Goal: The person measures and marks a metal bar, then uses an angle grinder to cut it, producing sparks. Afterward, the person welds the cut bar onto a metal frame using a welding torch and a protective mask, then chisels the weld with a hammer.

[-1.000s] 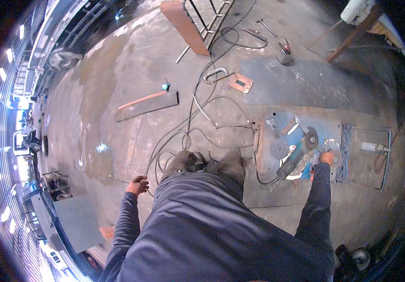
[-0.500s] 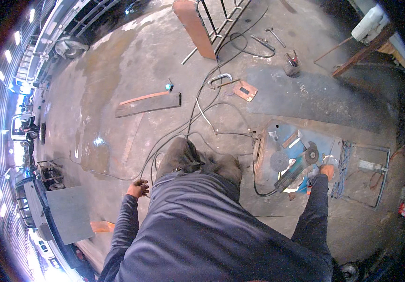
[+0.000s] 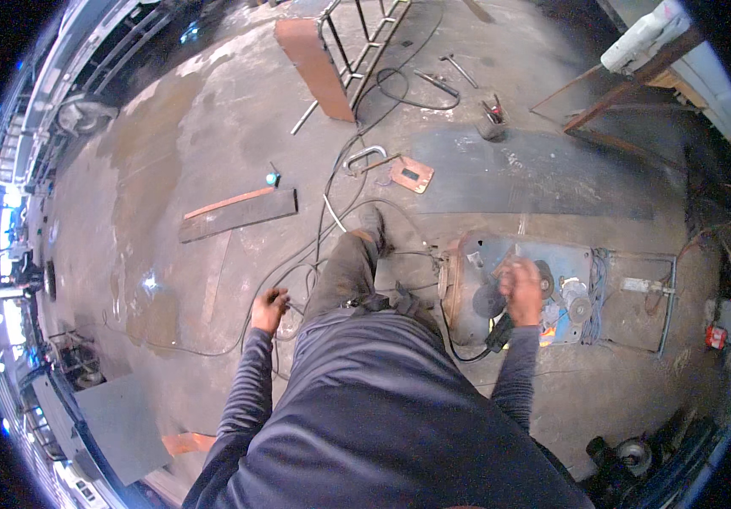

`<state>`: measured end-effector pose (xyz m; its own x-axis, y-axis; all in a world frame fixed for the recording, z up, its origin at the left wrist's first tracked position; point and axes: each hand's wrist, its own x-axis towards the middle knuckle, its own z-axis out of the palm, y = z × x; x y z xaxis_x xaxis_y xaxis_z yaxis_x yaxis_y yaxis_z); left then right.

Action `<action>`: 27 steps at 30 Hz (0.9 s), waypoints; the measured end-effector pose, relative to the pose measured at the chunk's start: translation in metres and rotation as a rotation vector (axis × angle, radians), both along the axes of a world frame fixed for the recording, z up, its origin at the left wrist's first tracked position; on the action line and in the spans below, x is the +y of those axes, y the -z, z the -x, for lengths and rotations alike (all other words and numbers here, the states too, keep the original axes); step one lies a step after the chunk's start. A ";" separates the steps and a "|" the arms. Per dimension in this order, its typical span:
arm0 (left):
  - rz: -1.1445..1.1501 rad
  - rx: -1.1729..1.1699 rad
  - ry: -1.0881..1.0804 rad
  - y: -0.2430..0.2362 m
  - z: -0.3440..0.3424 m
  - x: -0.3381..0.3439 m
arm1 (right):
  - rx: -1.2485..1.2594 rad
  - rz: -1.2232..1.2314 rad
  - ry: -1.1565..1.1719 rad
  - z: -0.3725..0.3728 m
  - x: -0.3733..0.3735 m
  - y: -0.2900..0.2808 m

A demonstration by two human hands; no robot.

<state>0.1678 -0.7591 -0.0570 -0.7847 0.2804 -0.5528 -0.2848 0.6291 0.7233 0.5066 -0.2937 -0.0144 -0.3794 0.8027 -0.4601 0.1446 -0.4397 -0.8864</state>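
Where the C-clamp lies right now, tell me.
In the head view, the C-clamp lies on the floor at the upper middle, with dark cables on its left and a flat reddish-brown plate on its right.

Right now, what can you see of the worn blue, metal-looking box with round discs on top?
The worn blue, metal-looking box sits at the person's right, its scuffed top roughly rectangular, its left edge rusty brown. A dark round disc, a pale round disc and a black, elongated power tool lie on it. Bluish cables bunch along its right end. The bare right hand, blurred, hides part of the top; whether it touches cannot be told.
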 end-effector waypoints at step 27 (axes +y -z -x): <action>-0.496 0.023 0.107 -0.094 0.312 0.329 | -0.258 0.053 -0.839 0.402 0.077 -0.036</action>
<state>-0.1439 -0.4305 0.0373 -0.7476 0.5843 -0.3157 -0.2177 0.2335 0.9477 0.1044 -0.2171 0.0219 -0.7134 0.2806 -0.6421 0.6320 -0.1380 -0.7626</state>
